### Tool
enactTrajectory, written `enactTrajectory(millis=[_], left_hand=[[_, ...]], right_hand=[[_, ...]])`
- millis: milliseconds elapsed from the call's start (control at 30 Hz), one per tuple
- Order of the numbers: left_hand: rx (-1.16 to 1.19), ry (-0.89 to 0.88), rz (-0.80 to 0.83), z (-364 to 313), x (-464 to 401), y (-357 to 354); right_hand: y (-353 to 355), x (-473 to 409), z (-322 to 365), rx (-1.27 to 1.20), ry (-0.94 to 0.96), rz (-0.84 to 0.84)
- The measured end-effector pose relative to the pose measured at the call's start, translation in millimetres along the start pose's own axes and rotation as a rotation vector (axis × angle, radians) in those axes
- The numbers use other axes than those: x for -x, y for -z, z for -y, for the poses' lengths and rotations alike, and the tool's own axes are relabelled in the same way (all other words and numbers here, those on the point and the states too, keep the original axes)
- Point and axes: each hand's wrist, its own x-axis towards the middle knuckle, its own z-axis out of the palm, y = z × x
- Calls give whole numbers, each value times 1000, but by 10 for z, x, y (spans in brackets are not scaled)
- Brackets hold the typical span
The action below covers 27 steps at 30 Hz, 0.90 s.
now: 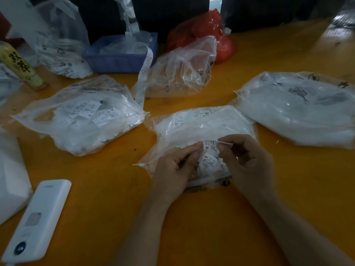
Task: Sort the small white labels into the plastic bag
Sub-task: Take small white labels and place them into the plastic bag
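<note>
both the left hand (pixel 175 166) and right hand (pixel 247 160) pinch a small white label (pixel 211 146) (printed xl, slightly crumpled) just above the clear bag (pixel 201 125) on the counter (pixel 115 189).

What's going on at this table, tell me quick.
A person is sorting small size labels at a yellow table. Both hands, the left hand and the right hand, pinch a strip of white labels over a clear plastic bag lying in front of them. Other label-filled bags lie around, with a blue basket behind and a white device at the left.
</note>
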Motion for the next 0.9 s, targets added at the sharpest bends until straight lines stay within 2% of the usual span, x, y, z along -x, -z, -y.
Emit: enactTrajectory(millis=[267, 633, 900], left_hand=[[-23, 5, 18, -3, 6, -4], [68, -24, 3, 79, 3, -18], [31, -48, -18, 9, 10, -12]], right_hand=[[-6, 6, -64, 89, -13, 27], [-7, 8, -85, 298, 203, -14], [-22, 18, -89, 290, 171, -6]])
